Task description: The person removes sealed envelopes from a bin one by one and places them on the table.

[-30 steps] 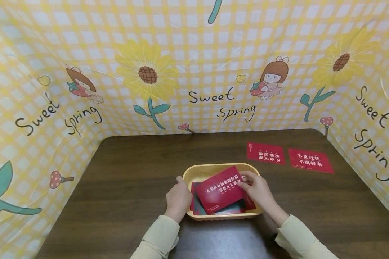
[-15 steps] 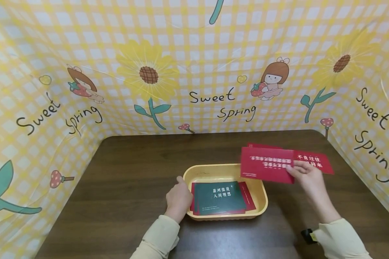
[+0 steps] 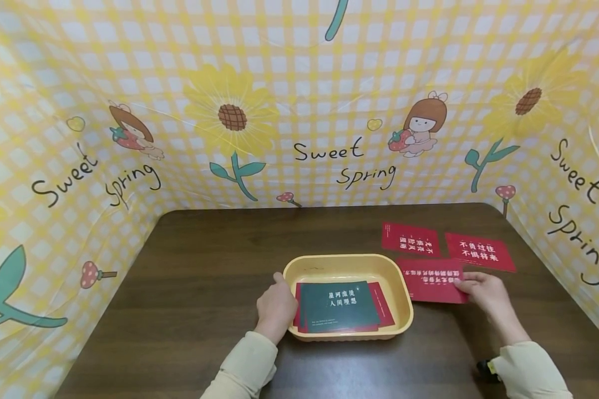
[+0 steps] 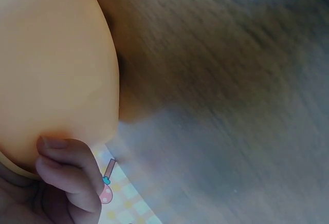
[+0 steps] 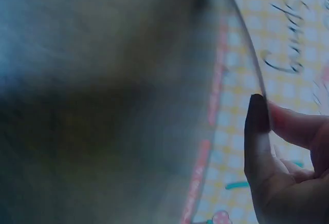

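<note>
A yellow basket (image 3: 346, 336) stands near the table's middle, a green card (image 3: 341, 310) with white writing lying on red cards (image 3: 383, 307) inside. My left hand (image 3: 277, 307) grips the basket's left end; in the left wrist view its curled fingers (image 4: 72, 167) press the basket's outer wall (image 4: 56, 70). Right of the basket, my right hand (image 3: 488, 296) pinches the right edge of a red card (image 3: 431, 282) between thumb and fingers. The right wrist view shows this card (image 5: 247, 34) edge-on, slightly bowed, in the pinch.
Two more red cards lie flat at the back right, one at left (image 3: 410, 239) and one at right (image 3: 479, 252). A brown wooden table (image 3: 194, 288) carries everything. A yellow checked cloth (image 3: 309, 105) surrounds its back and sides.
My right hand has lifted the red card out of the basket, carried it right and lowered it beside the basket, uncovering the green card. My left hand has stayed on the basket.
</note>
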`<state>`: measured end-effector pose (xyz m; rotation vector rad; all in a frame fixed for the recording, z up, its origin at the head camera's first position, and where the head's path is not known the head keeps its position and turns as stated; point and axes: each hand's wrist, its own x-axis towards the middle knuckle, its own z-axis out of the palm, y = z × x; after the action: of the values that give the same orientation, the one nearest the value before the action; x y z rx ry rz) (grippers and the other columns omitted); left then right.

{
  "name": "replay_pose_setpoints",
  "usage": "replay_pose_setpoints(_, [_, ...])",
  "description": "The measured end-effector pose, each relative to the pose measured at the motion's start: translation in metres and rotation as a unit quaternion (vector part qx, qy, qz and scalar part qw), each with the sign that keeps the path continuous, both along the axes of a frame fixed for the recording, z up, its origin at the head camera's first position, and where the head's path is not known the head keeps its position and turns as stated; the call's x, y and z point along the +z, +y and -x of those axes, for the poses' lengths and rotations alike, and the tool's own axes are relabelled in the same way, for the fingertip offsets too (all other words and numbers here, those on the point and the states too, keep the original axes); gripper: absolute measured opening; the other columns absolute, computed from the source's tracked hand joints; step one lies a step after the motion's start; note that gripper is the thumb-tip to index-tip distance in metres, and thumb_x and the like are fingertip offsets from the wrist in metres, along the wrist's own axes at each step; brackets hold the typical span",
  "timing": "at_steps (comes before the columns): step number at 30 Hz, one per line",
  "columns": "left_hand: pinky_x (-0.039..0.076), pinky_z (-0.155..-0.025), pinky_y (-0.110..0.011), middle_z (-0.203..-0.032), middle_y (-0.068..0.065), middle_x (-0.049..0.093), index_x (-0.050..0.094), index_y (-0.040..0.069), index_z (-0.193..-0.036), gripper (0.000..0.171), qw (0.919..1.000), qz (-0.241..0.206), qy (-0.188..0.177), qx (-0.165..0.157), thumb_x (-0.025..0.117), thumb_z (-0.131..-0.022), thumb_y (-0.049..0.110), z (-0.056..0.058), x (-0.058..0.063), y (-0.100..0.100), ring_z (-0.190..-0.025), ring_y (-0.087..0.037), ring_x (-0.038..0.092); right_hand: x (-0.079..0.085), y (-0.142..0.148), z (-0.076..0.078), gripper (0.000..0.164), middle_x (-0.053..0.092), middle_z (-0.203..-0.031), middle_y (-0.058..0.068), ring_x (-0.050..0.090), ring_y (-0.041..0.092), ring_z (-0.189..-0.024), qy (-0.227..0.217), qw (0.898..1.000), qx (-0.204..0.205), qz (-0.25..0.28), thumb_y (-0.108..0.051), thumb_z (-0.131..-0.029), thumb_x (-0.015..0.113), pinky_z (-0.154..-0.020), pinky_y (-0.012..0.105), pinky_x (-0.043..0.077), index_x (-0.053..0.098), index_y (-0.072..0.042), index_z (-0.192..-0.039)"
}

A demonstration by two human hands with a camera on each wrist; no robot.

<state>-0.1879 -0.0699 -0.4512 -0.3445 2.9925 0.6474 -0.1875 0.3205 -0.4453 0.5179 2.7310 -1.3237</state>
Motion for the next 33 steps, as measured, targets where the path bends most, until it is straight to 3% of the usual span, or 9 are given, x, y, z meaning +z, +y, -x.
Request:
replay_pose_setpoints(6, [0.052, -0.064, -0.045, -0.078, -0.019, 0.066, 0.043, -0.004, -0.119, 0.044, 1.0000, 0.003, 0.005, 0.000, 0.064, -0.084, 0.011, 0.001, -0.001, 0.000, -0.069, -0.030, 0.065, -0.016, -0.013, 0.009, 0.044, 0.065, -0.098, 0.030, 0.056, 0.023, -0.076, 0.009, 0.998, 0.022, -0.062, -0.020, -0.086, 0.064, -0.064, 0.029, 0.042, 0.057, 0.018, -0.109])
replay_pose_setpoints(12, [0.052, -0.064, -0.045, -0.078, -0.018, 0.066, 0.043, -0.004, -0.121, 0.046, 1.0000, 0.003, 0.000, 0.000, 0.064, -0.083, 0.011, 0.000, -0.002, 0.000, -0.069, -0.030, 0.065, -0.023, -0.021, 0.016, 0.057, 0.056, -0.109, 0.040, 0.057, 0.041, -0.089, -0.004, 0.993, 0.058, -0.099, -0.016, -0.081, 0.067, -0.081, 0.050, 0.047, 0.046, 0.024, -0.116])
replay_pose_setpoints(21, [0.052, -0.066, -0.044, -0.079, -0.018, 0.066, 0.042, -0.004, -0.125, 0.050, 0.9999, 0.002, -0.012, 0.003, 0.065, -0.084, 0.012, 0.000, 0.002, 0.001, -0.070, -0.029, 0.065, -0.018, -0.031, 0.018, 0.057, 0.058, -0.102, 0.039, 0.058, 0.041, -0.083, 0.006, 0.989, 0.060, -0.138, -0.019, -0.079, 0.071, -0.078, 0.052, 0.047, 0.051, 0.024, -0.109])
replay_pose_setpoints(29, [0.053, -0.065, -0.044, -0.079, -0.018, 0.066, 0.041, -0.004, -0.126, 0.051, 0.9999, 0.001, -0.012, 0.003, 0.065, -0.084, 0.012, 0.001, 0.000, 0.000, -0.069, -0.029, 0.064, -0.019, -0.032, 0.020, 0.053, 0.062, -0.092, 0.035, 0.057, 0.034, -0.075, 0.009, 0.987, 0.057, -0.152, -0.022, -0.078, 0.074, -0.068, 0.042, 0.047, 0.055, 0.022, -0.101])
replay_pose_setpoints(33, [0.053, -0.065, -0.044, -0.079, -0.018, 0.065, 0.042, -0.004, -0.125, 0.050, 0.9999, -0.003, -0.011, 0.004, 0.065, -0.083, 0.012, 0.001, 0.000, 0.000, -0.069, -0.029, 0.064, -0.020, -0.031, 0.020, 0.052, 0.061, -0.094, 0.037, 0.057, 0.037, -0.077, 0.006, 0.983, 0.063, -0.171, -0.021, -0.077, 0.074, -0.072, 0.047, 0.048, 0.056, 0.022, -0.100])
